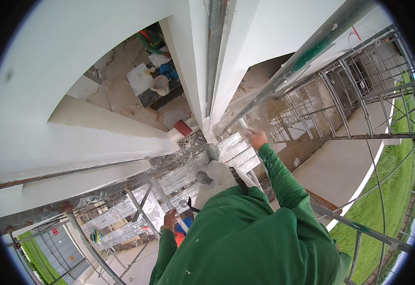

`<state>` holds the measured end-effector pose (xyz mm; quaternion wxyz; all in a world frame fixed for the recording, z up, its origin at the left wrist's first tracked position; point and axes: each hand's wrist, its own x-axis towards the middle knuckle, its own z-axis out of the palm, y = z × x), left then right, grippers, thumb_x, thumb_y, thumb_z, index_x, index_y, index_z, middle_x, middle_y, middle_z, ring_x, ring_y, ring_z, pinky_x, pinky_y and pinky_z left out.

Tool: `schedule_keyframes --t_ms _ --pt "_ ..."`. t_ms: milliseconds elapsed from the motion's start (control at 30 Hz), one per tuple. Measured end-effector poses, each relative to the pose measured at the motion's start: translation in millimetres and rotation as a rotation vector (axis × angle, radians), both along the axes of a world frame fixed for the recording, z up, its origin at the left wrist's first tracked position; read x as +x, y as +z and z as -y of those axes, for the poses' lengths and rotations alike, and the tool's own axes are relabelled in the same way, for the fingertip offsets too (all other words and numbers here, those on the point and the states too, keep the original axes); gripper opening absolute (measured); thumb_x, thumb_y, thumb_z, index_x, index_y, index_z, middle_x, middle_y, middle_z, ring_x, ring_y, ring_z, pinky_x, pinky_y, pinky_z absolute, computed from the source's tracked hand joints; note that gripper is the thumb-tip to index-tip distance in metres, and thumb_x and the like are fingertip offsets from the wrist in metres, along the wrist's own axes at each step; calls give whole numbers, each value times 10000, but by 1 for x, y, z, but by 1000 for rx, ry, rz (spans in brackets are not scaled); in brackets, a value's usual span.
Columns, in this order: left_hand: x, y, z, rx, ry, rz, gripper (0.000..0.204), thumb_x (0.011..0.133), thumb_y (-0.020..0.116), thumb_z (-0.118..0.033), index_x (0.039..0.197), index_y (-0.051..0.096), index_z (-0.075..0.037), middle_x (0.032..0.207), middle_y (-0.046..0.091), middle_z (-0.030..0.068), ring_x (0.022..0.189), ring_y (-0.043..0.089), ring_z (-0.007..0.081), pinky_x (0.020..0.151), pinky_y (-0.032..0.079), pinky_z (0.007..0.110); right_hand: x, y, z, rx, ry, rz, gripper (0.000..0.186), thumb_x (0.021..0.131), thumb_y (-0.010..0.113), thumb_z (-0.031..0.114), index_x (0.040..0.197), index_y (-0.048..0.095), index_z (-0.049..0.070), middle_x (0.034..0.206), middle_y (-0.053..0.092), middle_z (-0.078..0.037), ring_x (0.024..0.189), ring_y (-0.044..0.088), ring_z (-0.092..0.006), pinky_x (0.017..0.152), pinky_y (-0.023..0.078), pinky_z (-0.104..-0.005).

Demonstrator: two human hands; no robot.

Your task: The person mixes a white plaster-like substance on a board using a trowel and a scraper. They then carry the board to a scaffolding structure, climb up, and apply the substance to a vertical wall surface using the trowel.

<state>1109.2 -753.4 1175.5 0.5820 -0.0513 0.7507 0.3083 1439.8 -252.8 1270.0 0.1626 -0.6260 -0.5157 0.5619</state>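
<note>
My left hand (170, 220) is closed around a grey scaffold tube (161, 192) at the left of my body. Out in front and to the right, my right hand (255, 138) has its fingers curled at a short whitish cylinder (242, 124); what this piece is, I cannot make out. Close by it runs a long, slanting grey pole (276, 78) with green paint marks. Both arms wear green, white-spotted sleeves. Under me lie plaster-smeared metal scaffold planks (188, 173). My shoes (212, 153) stand on them, below pale trousers.
White walls with a curved opening (167, 28) rise ahead. Through it, a person in green (151, 42) is beside a bucket (160, 85) and a board (139, 79) on a lower level. A reddish block (183, 128) sits at the wall's foot. More scaffolding (345, 90) and grass (383, 209) lie right.
</note>
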Motion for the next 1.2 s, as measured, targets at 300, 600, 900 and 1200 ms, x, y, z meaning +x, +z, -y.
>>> schedule_keyframes --t_ms 300,600,900,1200 --pt "14 -20 -56 67 -162 -81 640 868 696 -497 1246 605 11 1112 683 125 876 690 238 674 540 329 -11 42 45 363 66 -137 301 948 638 255 1097 698 0 950 717 -137 860 663 -171 789 508 -305" --pt "37 -31 -195 166 117 -146 648 848 712 -531 1313 560 -107 1112 672 78 779 645 183 668 513 344 -53 200 -130 943 61 -251 381 915 676 195 1242 582 24 1158 652 -138 1031 635 -283 852 523 -372" --pt "79 260 -493 885 80 -775 675 874 735 -364 1389 467 -20 1334 547 184 1176 573 259 950 490 397 -147 331 -188 1312 160 -399 311 826 767 163 1014 572 11 855 577 -105 716 540 -216 655 471 -360" --pt "16 434 -632 1353 30 -1250 801 869 749 -356 1439 369 59 1330 550 244 1202 571 310 993 467 419 -187 317 -201 1136 90 -380 215 827 751 197 910 632 39 849 632 -112 712 615 -287 657 499 -397"
